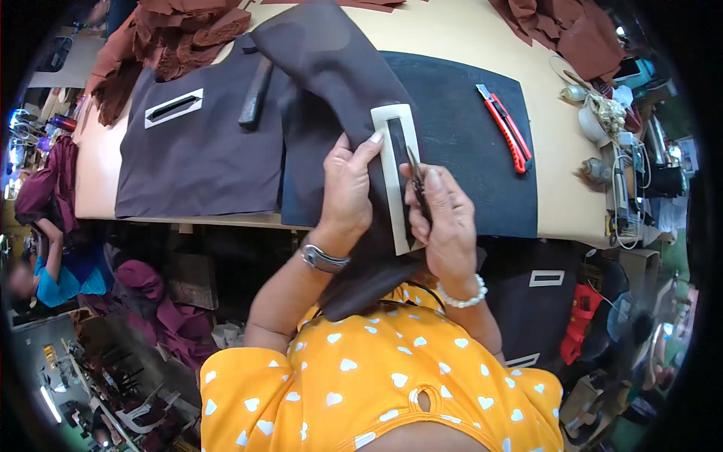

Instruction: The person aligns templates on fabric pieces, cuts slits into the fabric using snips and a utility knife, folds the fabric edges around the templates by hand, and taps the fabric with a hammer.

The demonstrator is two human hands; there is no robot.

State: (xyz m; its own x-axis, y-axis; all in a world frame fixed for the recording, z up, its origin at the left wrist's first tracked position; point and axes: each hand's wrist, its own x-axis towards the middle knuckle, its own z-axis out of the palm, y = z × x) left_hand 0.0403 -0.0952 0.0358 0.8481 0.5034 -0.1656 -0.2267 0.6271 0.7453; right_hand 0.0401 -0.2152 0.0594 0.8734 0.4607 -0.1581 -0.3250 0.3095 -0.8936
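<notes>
My left hand (348,184) pinches a dark brown fabric piece (324,60) at the edge of its cream rectangular frame (390,177), thumb on the frame's upper left side. The frame surrounds a long, narrow dark slot. My right hand (444,218) is closed around small dark thread snips (416,177), their pointed tip up at the slot's right side. Right-hand fingers also reach the frame's lower part. The fabric hangs over the table edge toward my lap, and its lower end is partly hidden by my arms.
A black cutting mat (467,98) lies beneath, with a red utility knife (506,128) on it. Left is another dark panel (199,166) with a cream frame (173,108) and a dark bar-like tool (256,94). Rust-coloured cloth (173,38) lies behind. Another person (60,264) is at far left.
</notes>
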